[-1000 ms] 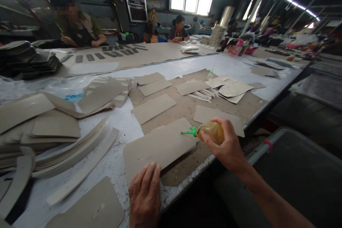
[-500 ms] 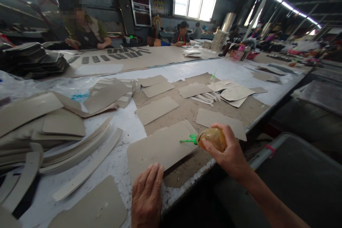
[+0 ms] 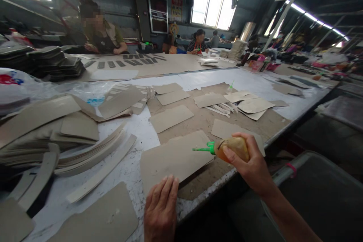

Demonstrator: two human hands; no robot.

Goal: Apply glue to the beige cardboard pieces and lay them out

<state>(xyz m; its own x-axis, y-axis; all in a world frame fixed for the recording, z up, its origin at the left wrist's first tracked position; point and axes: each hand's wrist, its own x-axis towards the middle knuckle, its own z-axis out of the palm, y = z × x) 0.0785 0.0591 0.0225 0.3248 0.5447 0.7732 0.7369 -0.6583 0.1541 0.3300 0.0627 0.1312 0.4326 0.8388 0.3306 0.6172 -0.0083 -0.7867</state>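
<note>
My right hand [image 3: 253, 166] is wrapped round a squeeze bottle [image 3: 234, 149] of amber liquid, held on its side. Its thin green nozzle [image 3: 203, 149] points left over a grey-beige rounded panel [image 3: 172, 155]; whether the tip touches the panel I cannot tell. My left hand [image 3: 161, 206] lies flat on the panel's near edge, fingers stretched out and holding nothing. Partly behind the bottle and my right hand is another panel [image 3: 224, 129]. At the lower left lies a separate rounded panel [image 3: 99, 215] with a small whitish mark.
Stacked panels [image 3: 76, 123] and curved strips [image 3: 93, 159] cover the table's left side. More cut pieces [image 3: 171, 118] lie further back. A plastic bin [image 3: 320, 185] stands below the table edge at right. Across the table sits a co-worker [image 3: 102, 38].
The whole view has shifted, so the scene sits slightly further right. The bottle stays over the panel in my right hand, and my left hand keeps its place on the near edge.
</note>
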